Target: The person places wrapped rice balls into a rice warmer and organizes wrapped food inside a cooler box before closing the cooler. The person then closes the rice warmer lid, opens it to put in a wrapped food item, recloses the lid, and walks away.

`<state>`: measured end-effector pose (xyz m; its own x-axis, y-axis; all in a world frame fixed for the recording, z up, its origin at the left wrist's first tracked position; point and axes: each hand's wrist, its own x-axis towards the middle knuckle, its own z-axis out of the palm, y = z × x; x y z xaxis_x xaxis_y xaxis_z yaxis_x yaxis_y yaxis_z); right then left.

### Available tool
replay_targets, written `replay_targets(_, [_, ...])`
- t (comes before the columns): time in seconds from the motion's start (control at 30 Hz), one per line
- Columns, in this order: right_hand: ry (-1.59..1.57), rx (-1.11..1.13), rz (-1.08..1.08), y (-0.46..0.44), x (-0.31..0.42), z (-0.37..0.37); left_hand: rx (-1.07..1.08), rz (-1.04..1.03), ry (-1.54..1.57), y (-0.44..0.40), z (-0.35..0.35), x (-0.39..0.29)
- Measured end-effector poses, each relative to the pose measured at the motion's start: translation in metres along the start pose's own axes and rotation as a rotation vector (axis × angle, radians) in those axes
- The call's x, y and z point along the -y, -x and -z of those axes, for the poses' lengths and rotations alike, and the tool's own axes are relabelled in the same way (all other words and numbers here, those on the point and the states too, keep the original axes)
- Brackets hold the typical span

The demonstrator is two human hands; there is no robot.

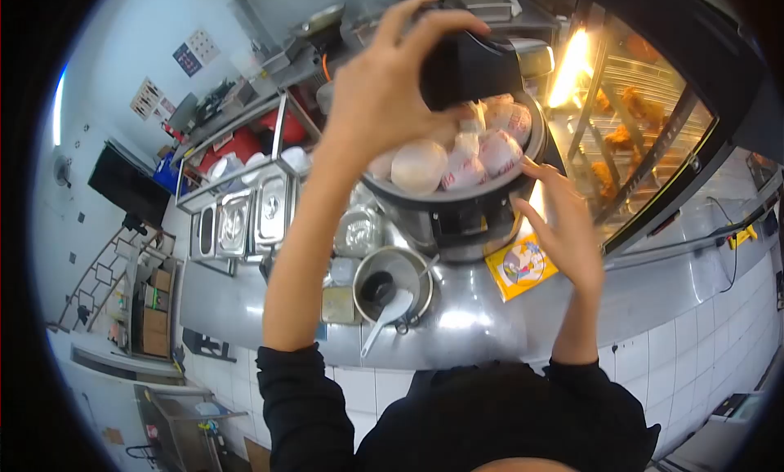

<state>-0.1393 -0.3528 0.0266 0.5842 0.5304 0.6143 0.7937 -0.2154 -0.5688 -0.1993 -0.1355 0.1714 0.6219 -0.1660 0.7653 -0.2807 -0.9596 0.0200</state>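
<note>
My left hand [388,84] is wrapped around a dark black object [469,68], whose kind I cannot make out, above a round black cooker [457,201]. Rounded bundles [498,152] in white wrappers with red print fill the cooker, beside a pale round bundle [419,166]. My right hand [565,223] is at the cooker's right side, fingers apart, with the fingertips at or very near its rim. Just below that hand lies a yellow printed packet [523,266] on the steel counter.
A lit glass display case [645,137] with fried food stands close on the right. A metal pot [420,264] with a white scoop [388,317] sits in front of the cooker. Lidded steel pans [237,220] and a clear container [358,229] are on the left.
</note>
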Motion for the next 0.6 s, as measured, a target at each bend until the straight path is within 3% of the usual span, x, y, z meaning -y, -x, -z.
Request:
replay_targets(0.07, [-0.134, 0.158, -0.265, 0.043, 0.001, 0.035, -0.024, 0.019, -0.027, 0.037, -0.025, -0.008])
replay_targets(0.17, [-0.264, 0.289, -0.404, 0.095, -0.013, 0.074, -0.092, -0.042, -0.102, 0.080, -0.057, -0.012])
replay_targets(0.27, [-0.329, 0.227, -0.580, 0.126, -0.018, 0.084, -0.116, -0.026, -0.107, 0.099, -0.066, -0.022])
replay_targets(0.43, [-0.267, 0.287, -0.641, 0.156, -0.020, 0.064, -0.095, 0.187, 0.094, 0.133, -0.039, -0.067])
replay_targets(0.5, [-0.260, 0.349, -0.644, 0.168, -0.017, 0.047, -0.134, 0.180, 0.218, 0.174, -0.035, -0.086])
replay_targets(0.53, [-0.253, 0.398, -0.628, 0.177, -0.018, 0.041, -0.098, 0.238, 0.332, 0.200, -0.030, -0.103])
replay_targets(0.6, [-0.263, 0.491, -0.616, 0.190, -0.015, 0.031, 0.215, 0.681, 0.689, 0.267, -0.023, -0.135])
